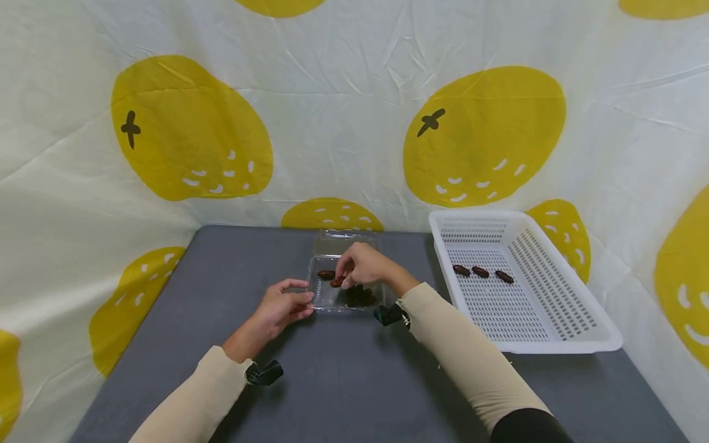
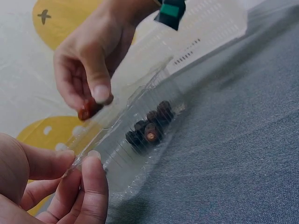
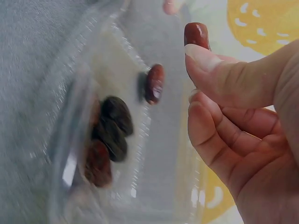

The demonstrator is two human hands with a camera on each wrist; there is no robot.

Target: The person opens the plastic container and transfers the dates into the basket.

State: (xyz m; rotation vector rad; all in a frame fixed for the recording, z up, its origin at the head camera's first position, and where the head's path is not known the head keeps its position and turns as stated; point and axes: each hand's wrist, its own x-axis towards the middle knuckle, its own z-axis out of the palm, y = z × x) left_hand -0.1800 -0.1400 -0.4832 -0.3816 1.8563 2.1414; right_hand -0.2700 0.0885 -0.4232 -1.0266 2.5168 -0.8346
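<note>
A clear plastic clamshell box (image 1: 328, 299) lies on the table with its lid (image 1: 331, 245) folded back behind it. My left hand (image 1: 281, 306) pinches the box's near left edge between thumb and fingers. Above the box, my right hand (image 1: 365, 263) holds a reddish-brown date (image 3: 196, 35) between thumb and fingertips. Another single date (image 3: 154, 84) lies inside the box, apart from a cluster of several darker dates (image 1: 357, 296) at its near right. In the head view, the right hand hides part of the box's right side.
To the right stands a white perforated plastic basket (image 1: 554, 258), with three dates (image 1: 480, 271) in a row on its floor. A grey cloth covers the table (image 1: 343, 387). Behind it hangs a white curtain (image 1: 343, 141) printed with yellow fruit shapes.
</note>
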